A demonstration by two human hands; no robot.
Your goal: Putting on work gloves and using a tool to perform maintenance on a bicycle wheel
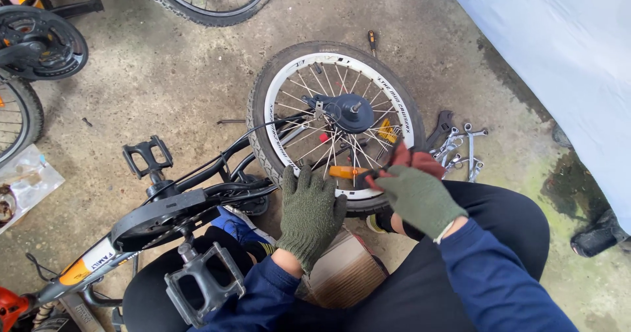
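fingers of the right hand pinch an orange-handled tool; left hand flat on the tyre.

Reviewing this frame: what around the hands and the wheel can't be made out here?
Head view only:
- Right hand: its fingertips and grip on the orange-handled tool are hidden by its own glove.
- Tool tip: lost behind the right hand and the spokes.
- Left hand: palm is turned away, so contact with the tyre is unclear.
- Wrenches: too small to tell sizes.
- Second wheel: cut off by the top edge.
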